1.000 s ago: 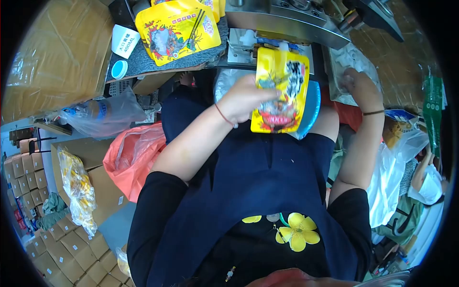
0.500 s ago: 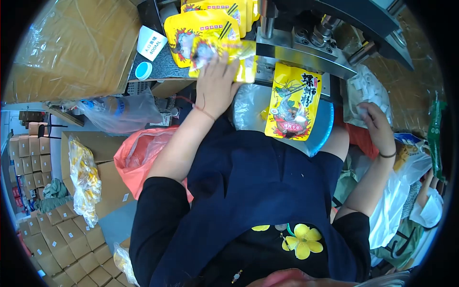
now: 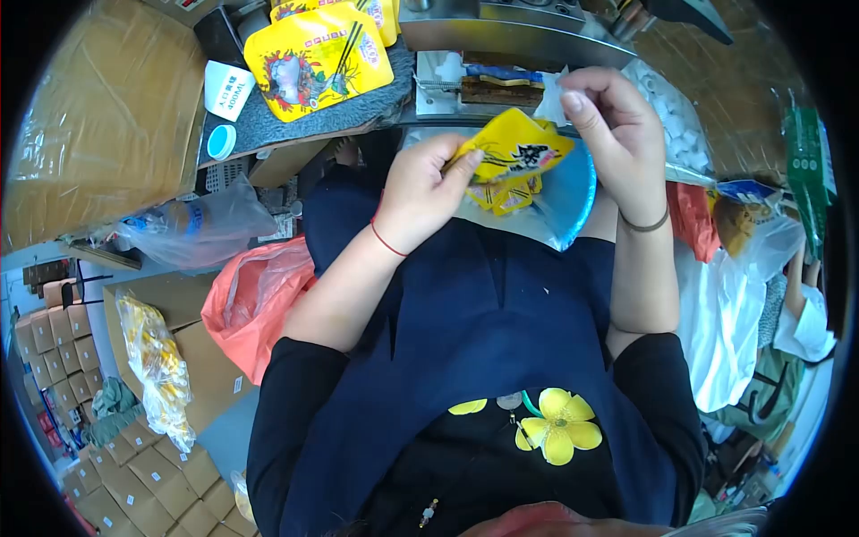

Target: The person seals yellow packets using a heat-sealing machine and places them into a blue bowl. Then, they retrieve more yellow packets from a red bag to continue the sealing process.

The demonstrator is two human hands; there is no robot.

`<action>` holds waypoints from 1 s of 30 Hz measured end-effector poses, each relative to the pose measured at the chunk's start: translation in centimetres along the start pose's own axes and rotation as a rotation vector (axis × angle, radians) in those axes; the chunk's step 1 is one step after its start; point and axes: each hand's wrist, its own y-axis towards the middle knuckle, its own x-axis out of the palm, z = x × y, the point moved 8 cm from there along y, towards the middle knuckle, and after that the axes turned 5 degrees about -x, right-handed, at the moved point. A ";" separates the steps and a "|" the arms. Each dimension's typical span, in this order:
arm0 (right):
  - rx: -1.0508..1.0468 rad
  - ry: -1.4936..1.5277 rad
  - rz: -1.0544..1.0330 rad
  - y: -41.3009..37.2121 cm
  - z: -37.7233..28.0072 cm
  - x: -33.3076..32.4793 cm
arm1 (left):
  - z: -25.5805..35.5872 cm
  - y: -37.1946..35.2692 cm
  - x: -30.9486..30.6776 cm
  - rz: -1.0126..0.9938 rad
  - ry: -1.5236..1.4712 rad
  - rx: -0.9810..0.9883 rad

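My left hand (image 3: pixel 429 183) grips a yellow printed pouch (image 3: pixel 514 148) by one end, thumb on top, over my lap. My right hand (image 3: pixel 622 134) is raised just to the right of it, thumb and fingers curled together; whatever they may pinch is too small to make out. Below the pouch sits a basin with a blue rim (image 3: pixel 583 201), holding smaller yellow pouches (image 3: pixel 506 195). Behind both hands is a metal machine (image 3: pixel 510 36) with a slotted bed (image 3: pixel 501 85). More yellow pouches (image 3: pixel 318 63) lie stacked on the grey-topped bench at the left.
A white labelled cup (image 3: pixel 226 89) and a light-blue cap (image 3: pixel 221 141) stand on the bench edge. To the right is a bag of small white pieces (image 3: pixel 671 116). A red plastic bag (image 3: pixel 255 295) is low at the left, near a large taped carton (image 3: pixel 107 116).
My left hand has left the bench stack and now holds a pouch over the basin. My right hand has come in from the white pieces. The pouch at the machine no longer hangs there.
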 end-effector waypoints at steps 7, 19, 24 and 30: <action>-0.228 -0.440 -0.175 -0.7 -1.3 0.2 | -1.3 -1.0 4.5 -0.275 -0.261 -0.192; -0.052 -0.474 -0.331 -0.8 0.0 -1.7 | -1.3 -1.6 8.0 -0.397 -0.531 -0.346; -0.057 -0.426 -0.477 -0.9 0.5 -1.9 | -1.7 -2.7 9.7 -0.520 -0.741 -0.486; 0.019 -1.219 -0.336 0.1 7.9 -9.9 | -3.8 -0.3 6.3 -0.341 -0.764 -0.553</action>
